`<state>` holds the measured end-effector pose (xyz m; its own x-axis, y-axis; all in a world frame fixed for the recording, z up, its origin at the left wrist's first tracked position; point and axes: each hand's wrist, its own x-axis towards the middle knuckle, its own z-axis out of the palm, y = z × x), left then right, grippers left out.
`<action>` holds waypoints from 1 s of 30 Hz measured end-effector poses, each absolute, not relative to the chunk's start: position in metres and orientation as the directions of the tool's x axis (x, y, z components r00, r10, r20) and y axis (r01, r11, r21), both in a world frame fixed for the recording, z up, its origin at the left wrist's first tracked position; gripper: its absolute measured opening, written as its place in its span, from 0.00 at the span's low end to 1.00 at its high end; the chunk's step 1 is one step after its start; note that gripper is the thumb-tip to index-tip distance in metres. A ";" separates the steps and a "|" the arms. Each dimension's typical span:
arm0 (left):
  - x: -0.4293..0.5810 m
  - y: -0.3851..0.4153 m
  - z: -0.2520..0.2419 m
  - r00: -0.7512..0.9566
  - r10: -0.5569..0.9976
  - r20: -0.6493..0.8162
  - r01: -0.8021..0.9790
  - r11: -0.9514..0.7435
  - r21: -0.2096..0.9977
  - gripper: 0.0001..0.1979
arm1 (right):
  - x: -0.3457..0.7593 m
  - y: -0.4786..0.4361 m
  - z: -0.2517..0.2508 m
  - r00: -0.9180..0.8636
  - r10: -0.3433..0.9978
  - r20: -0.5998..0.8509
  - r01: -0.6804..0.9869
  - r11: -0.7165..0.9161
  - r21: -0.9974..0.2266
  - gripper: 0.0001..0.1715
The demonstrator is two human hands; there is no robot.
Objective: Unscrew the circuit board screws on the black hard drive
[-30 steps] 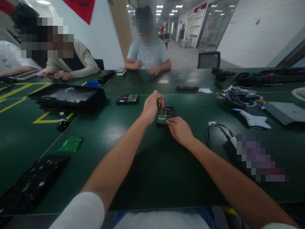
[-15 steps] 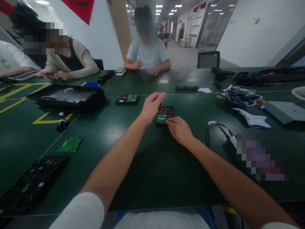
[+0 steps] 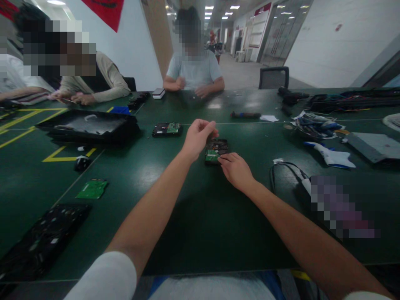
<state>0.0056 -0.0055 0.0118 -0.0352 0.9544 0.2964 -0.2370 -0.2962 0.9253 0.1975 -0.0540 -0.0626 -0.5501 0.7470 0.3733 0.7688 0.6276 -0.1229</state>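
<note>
A hard drive [image 3: 218,146] with a dark body and a green circuit board lies flat on the table in front of me. My right hand [image 3: 237,170] grips its near right edge, fingers bent. Just above its far left corner is my left hand [image 3: 199,138], thumb and fingers drawn together in a pinch. Whatever those fingertips hold, if anything, is too small to make out. A second hard drive [image 3: 167,129] lies to the left, apart from both hands. Closer to me on the left is a loose green circuit board [image 3: 93,188].
At left stand a black tray [image 3: 89,127] and a larger black part-studded panel [image 3: 43,239]. On the right are a cable bundle [image 3: 317,125], a grey metal box [image 3: 375,146], a glove [image 3: 334,156] and a screwdriver-like tool [image 3: 246,115]. Several people sit across the table.
My left hand has shifted slightly left, and its fingers curl a little more. My right hand and the hard drive have stayed in place.
</note>
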 end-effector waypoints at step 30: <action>0.005 -0.008 0.022 -0.070 0.963 0.262 -0.161 -0.270 0.949 0.10 | 0.199 -0.053 -0.065 -0.548 0.729 0.410 0.754 0.643 -0.136 0.20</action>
